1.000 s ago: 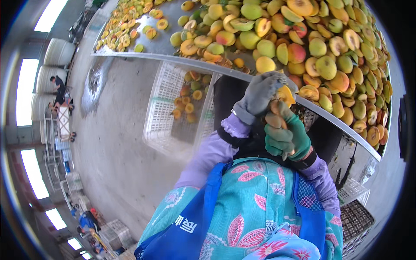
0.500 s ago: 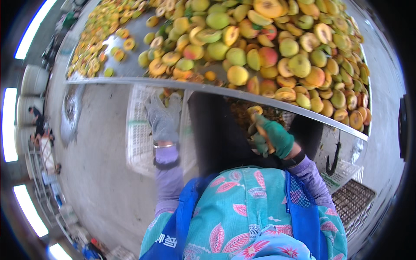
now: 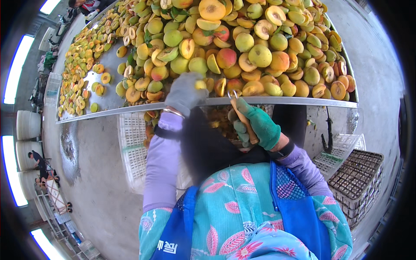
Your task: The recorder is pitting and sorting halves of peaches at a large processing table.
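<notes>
My right hand (image 3: 258, 126), in a green-coated glove, is wrapped round the wooden handle of a pitting tool (image 3: 244, 116). The tool's looped metal tip points up at the table's front rim. Motion smears my left hand (image 3: 185, 93), in a grey glove, above that rim at the near side of the peach pile. A yellow peach (image 3: 200, 85) shows between its blurred fingers. Halved and whole-looking peaches (image 3: 260, 55), green, yellow and reddish, are heaped on the metal table (image 3: 303, 102) in front of me.
Below the table's left part stands a white plastic crate (image 3: 132, 149) with some peaches. Dark scraps (image 3: 223, 125) lie under the rim between my hands. Stacked crates (image 3: 355, 173) and a black hook (image 3: 328, 136) are at the right. Another person (image 3: 86, 6) stands beyond the table's far left.
My left hand has moved from over the white crate up and right to the peach pile. My right hand has shifted slightly up and left with the tool. The view has shifted.
</notes>
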`<act>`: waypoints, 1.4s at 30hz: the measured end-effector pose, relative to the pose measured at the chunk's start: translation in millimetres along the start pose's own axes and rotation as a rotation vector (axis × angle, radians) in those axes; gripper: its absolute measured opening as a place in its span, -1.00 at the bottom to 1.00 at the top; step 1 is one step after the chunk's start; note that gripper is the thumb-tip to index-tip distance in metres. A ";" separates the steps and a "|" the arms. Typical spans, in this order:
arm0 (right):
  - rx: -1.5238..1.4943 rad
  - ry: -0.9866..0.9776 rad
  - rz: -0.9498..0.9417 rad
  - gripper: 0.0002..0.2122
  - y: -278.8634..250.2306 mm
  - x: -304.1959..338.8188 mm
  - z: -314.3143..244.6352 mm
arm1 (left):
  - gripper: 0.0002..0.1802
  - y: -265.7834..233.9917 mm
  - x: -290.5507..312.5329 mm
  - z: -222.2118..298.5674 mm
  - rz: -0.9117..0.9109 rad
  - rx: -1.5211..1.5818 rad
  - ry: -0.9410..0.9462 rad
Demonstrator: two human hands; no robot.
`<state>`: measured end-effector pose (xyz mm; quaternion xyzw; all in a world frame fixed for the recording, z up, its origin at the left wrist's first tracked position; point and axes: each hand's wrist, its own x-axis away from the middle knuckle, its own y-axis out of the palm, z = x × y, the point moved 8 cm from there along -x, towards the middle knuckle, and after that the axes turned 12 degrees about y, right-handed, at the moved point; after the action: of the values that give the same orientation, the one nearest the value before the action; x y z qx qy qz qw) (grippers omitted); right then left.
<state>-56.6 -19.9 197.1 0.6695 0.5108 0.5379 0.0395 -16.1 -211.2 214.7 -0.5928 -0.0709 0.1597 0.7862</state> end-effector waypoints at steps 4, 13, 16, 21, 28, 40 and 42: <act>0.241 -0.320 0.186 -0.60 0.1 -6.0 -22.9 | -0.58 -18.7 20.6 -8.9 0.478 1.101 0.140; 1.111 -0.847 0.651 -0.66 25.2 8.2 -34.1 | -0.69 -38.6 39.1 70.0 0.592 0.756 0.167; 1.199 -0.782 0.758 -0.67 19.8 5.5 -27.2 | -0.74 -29.1 37.3 69.7 0.575 0.502 0.260; 1.227 -0.909 0.769 -0.67 21.4 -0.7 -22.7 | -0.79 0.0 34.0 57.8 0.716 1.462 -0.110; 1.118 -0.914 0.645 -0.69 23.2 -7.5 -6.9 | -0.68 3.3 35.7 58.7 0.870 1.483 -0.312; 0.233 -1.179 0.342 -0.68 19.6 -16.5 -20.8 | -0.70 6.3 1.1 53.2 0.583 1.317 -0.276; 0.079 -0.124 0.133 -0.66 20.6 -26.3 12.4 | -0.66 23.0 -10.3 50.6 0.117 1.075 -0.243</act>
<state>-31.3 -42.6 186.5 0.7351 0.4826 0.4761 0.0087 -44.8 -163.0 208.0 -0.0884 -0.0366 0.2841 0.9540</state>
